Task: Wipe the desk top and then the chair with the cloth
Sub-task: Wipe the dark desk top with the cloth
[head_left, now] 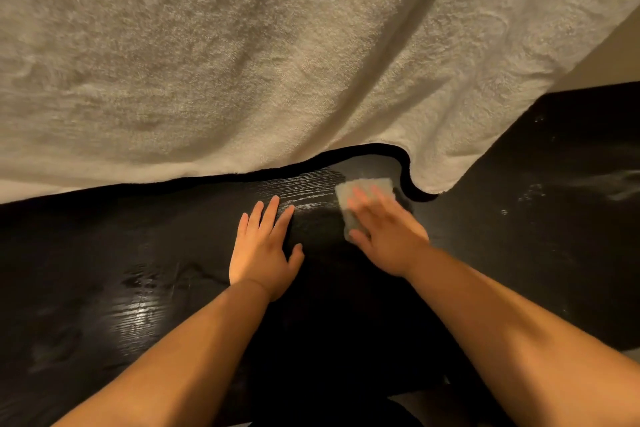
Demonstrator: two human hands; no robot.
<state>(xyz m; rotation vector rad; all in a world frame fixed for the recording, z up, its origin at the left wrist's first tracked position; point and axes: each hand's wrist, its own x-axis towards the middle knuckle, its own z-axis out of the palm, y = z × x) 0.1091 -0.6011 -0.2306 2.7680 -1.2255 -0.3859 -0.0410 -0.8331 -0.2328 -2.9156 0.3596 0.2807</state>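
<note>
Wiping step: right hand (pixel 388 236) flat, pressing cloth (pixel 363 184) on bench (pixel 138 270); left hand (pixel 263 250) flat, empty, beside cloth. Next likely: sweep sideways, clear of towel (pixel 242 62) just beyond cloth.

No lettering, label, brand, number or sign legible anywhere: none on desk (pixel 104 270), cloth (pixel 382 184) or towel (pixel 242 45).

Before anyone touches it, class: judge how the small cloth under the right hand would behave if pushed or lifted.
The cloth lies flat under the right hand, so it probably slides easily over the glossy desk top. It looks like thin, soft fabric, so lifted it would likely flop. It seems light: straight fingers alone press it.
</note>
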